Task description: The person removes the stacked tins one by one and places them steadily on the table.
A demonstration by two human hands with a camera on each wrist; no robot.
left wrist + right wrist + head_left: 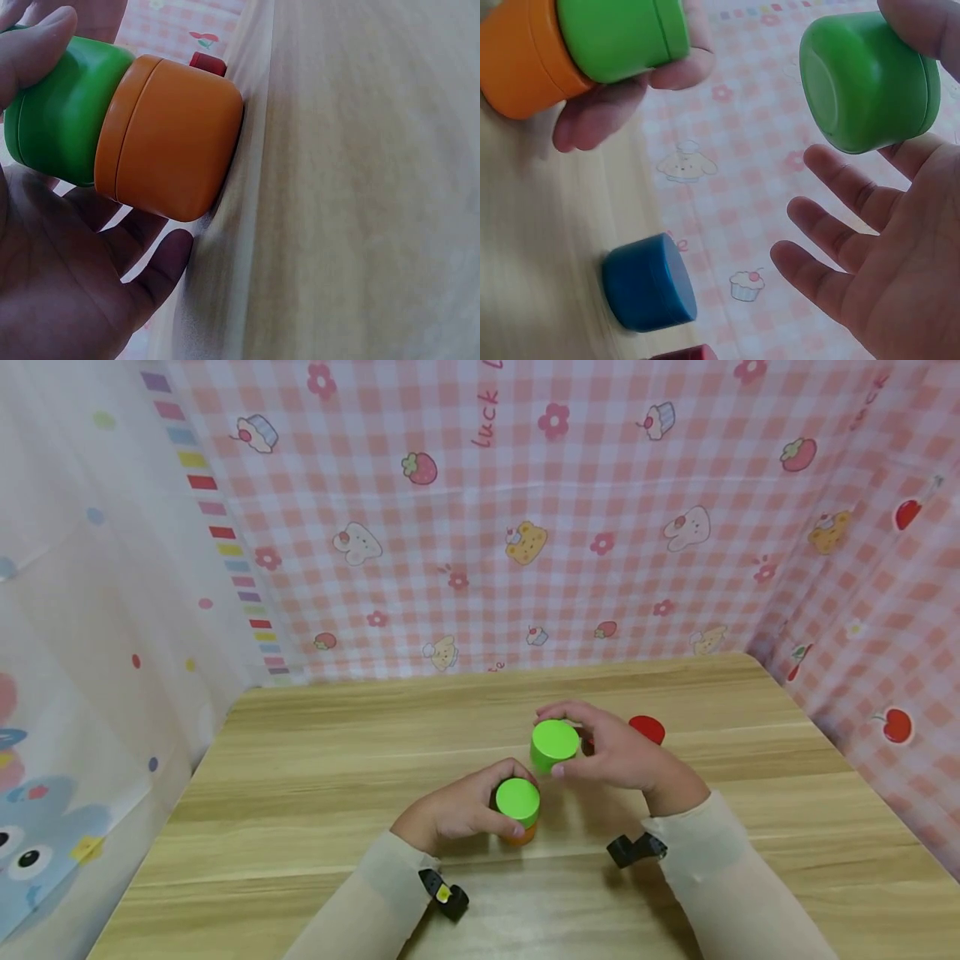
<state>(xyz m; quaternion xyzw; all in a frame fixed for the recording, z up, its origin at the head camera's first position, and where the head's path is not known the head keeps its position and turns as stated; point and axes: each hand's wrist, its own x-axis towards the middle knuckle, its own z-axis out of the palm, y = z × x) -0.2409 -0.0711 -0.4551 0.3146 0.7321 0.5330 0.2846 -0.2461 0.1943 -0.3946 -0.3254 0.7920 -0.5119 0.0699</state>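
My left hand (468,806) curls round a green round lidded tub (517,800), which sits on top of an orange lidded tub (172,139). The orange tub stands on the table, with a left fingertip close by its side in the left wrist view. My right hand (611,752) pinches a second green tub (866,82) by thumb and index finger. This one is raised above the table, behind and right of the stack. The other right fingers (832,232) reach out spread, away from the tub.
A blue tub (649,283) stands on the wooden table (315,793); my right hand hides it in the head view. Near it is a red-topped tub (647,729), beyond my right hand. Checked cloth (480,568) hangs behind the table's far edge.
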